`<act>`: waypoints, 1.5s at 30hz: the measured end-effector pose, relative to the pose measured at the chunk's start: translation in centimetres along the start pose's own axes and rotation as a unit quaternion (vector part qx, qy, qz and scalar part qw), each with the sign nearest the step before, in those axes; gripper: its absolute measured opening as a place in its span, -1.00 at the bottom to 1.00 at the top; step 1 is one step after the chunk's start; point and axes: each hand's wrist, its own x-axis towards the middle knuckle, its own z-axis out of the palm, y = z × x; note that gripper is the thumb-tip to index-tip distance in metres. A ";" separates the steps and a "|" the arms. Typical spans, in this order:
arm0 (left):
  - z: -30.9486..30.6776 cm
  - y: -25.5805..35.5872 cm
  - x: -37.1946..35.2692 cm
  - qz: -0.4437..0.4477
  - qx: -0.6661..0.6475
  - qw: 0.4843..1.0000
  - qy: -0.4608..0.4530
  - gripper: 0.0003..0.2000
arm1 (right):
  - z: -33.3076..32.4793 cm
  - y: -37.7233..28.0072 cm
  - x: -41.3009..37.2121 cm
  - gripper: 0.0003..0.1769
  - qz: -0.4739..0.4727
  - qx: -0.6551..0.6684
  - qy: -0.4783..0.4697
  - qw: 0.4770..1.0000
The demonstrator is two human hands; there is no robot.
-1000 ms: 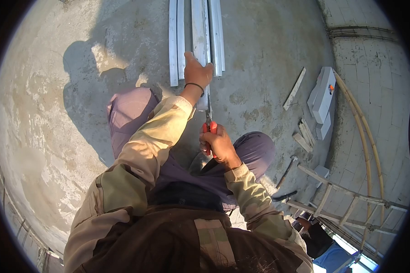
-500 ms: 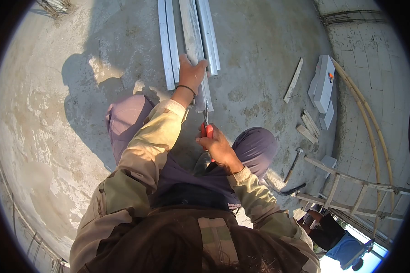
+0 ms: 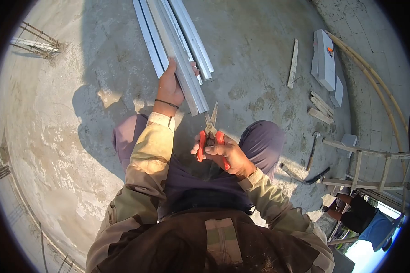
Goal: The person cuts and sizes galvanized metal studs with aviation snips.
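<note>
My left hand [image 3: 171,88] grips a long metal channel [image 3: 187,79] near its lower end, thumb on the left side and fingertips showing at the right. In my right hand [image 3: 230,154] are red-handled snips [image 3: 210,128], with handles spread and blades apart. The blade tips point up, just right of the channel's end. More metal channels [image 3: 198,38] lie on the concrete floor to the right of the held one, and a pair of metal strips [image 3: 149,41] lies to its left.
At the right are a wood strip [image 3: 293,63], white blocks [image 3: 324,61], wood scraps [image 3: 321,109], a hammer [image 3: 313,152], a dark curved tool [image 3: 307,181], bamboo poles [image 3: 378,88] and a ladder [image 3: 357,170]. Another person [image 3: 362,218] is at the lower right.
The snips have opened and moved off the channel's end. My left hand has shifted left and now holds the channel from its side, with the end tilted rightward. The view has shifted somewhat.
</note>
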 end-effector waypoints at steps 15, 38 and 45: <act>-1.0 -0.3 1.2 -0.049 -0.137 0.982 -0.124 -0.41 | 1.2 -0.6 1.6 -0.69 0.016 -0.087 0.032 0.996; -1.4 -0.2 1.2 -0.043 -0.154 0.978 -0.137 -0.41 | 3.1 -1.1 1.2 -0.92 0.027 -0.060 0.060 0.996; -1.2 -0.2 1.1 -0.038 -0.145 0.982 -0.119 -0.41 | 3.2 -1.1 1.0 -0.94 0.033 -0.071 0.063 0.995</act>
